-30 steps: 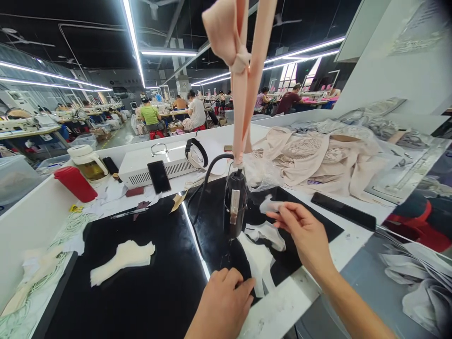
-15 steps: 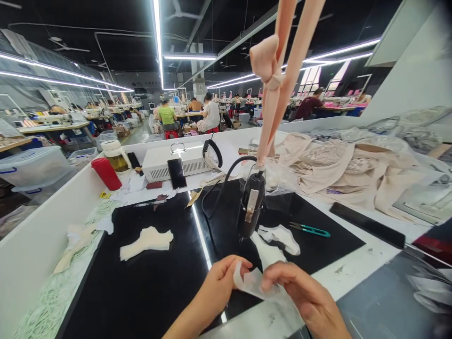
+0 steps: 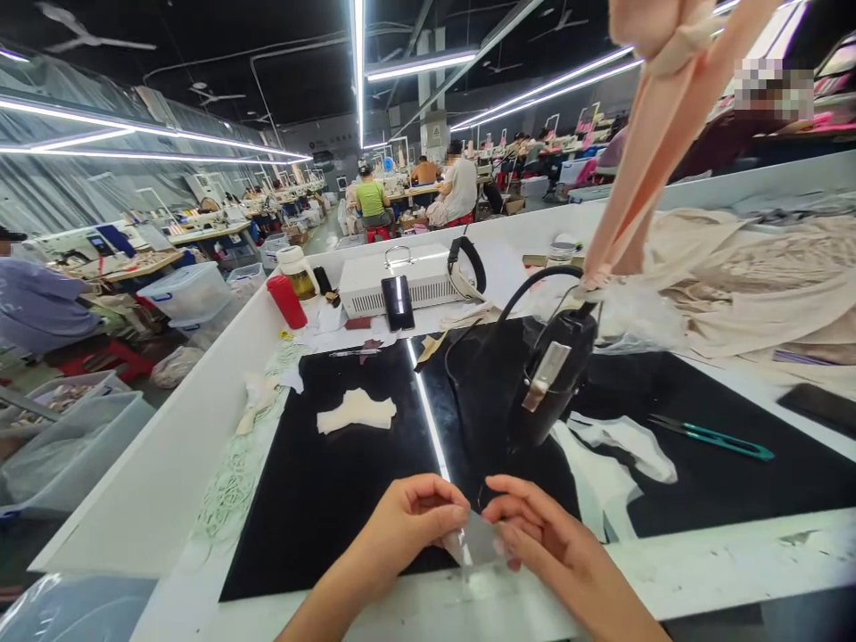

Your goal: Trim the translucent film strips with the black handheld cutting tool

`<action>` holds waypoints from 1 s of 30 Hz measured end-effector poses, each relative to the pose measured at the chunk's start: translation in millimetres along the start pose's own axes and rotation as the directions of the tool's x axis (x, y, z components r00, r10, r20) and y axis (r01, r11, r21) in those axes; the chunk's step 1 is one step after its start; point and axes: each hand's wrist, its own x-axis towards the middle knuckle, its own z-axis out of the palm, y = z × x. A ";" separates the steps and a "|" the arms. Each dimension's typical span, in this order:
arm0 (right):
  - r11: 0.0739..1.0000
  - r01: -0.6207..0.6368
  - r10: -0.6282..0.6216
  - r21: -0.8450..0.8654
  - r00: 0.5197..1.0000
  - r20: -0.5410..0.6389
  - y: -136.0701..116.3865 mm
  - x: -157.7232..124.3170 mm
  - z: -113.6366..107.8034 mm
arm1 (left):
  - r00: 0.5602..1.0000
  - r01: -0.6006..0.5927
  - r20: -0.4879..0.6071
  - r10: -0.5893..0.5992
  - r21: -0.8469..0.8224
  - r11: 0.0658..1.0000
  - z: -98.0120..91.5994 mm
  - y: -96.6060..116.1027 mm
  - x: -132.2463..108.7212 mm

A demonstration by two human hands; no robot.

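Observation:
A small translucent sheet (image 3: 478, 539) is stretched between my hands above the front edge of the black mat (image 3: 361, 499). My left hand (image 3: 418, 526) pinches its left side between thumb and fingers. At its right edge my right hand (image 3: 545, 539) holds on with curled fingertips. Beyond the right hand, thin white cut pieces (image 3: 602, 486) lie on the mat. A black hand tool (image 3: 555, 379) with a metal plate hangs tilted from peach fabric strips (image 3: 646, 178). A cream cut piece (image 3: 358, 412) lies flat farther left.
Teal thread snips (image 3: 726, 441) lie on the mat's right side. At the back stand a white box unit (image 3: 365, 294), a phone (image 3: 398, 303) and a red bottle (image 3: 286, 301). Beige fabric (image 3: 769, 276) is heaped right. Tangled pale thread (image 3: 231, 486) runs along the left wall.
The head view has turned left, so the table sits farther right in it. My hands have shifted slightly, and the sheet now hangs flatter between them, with the left-hand curl gone.

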 end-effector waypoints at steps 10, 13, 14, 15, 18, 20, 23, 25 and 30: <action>0.961 -0.067 0.079 -0.267 0.996 0.037 11.0 5.1 15.0 | 0.995 -0.007 -0.098 0.016 0.093 0.996 -27.7 5.0 -28.8; 0.959 -0.037 0.053 -0.282 0.997 0.051 8.9 6.7 20.0 | 0.992 -0.010 -0.122 0.023 0.108 0.994 -32.3 5.3 -31.7; 0.958 -0.033 0.048 -0.285 0.998 0.045 7.8 7.2 21.5 | 0.991 -0.008 -0.129 0.023 0.111 0.994 -33.8 5.5 -32.1; 0.957 -0.031 0.044 -0.287 0.998 0.037 6.4 7.5 23.0 | 0.991 -0.006 -0.135 0.021 0.113 0.994 -35.4 5.8 -32.4; 0.948 -0.007 0.012 -0.317 1.000 0.014 1.5 7.8 27.9 | 0.988 -0.001 -0.152 0.019 0.123 0.992 -40.4 6.1 -31.9; 0.934 0.029 -0.026 -0.356 1.000 0.013 -1.7 7.7 31.1 | 0.986 0.000 -0.163 0.022 0.137 0.991 -43.8 5.9 -31.1; 0.917 0.089 -0.083 -0.390 0.996 0.032 -4.0 7.2 34.8 | 0.983 -0.001 -0.180 0.032 0.168 0.986 -48.5 5.9 -30.3; 0.907 0.139 -0.130 -0.397 0.990 0.049 -2.9 6.9 36.3 | 0.981 -0.003 -0.190 0.040 0.193 0.981 -50.7 7.4 -30.8; 0.883 0.221 -0.204 -0.414 0.975 0.087 6.8 6.7 37.4 | 0.980 -0.004 -0.190 0.058 0.274 0.962 -51.4 15.7 -34.6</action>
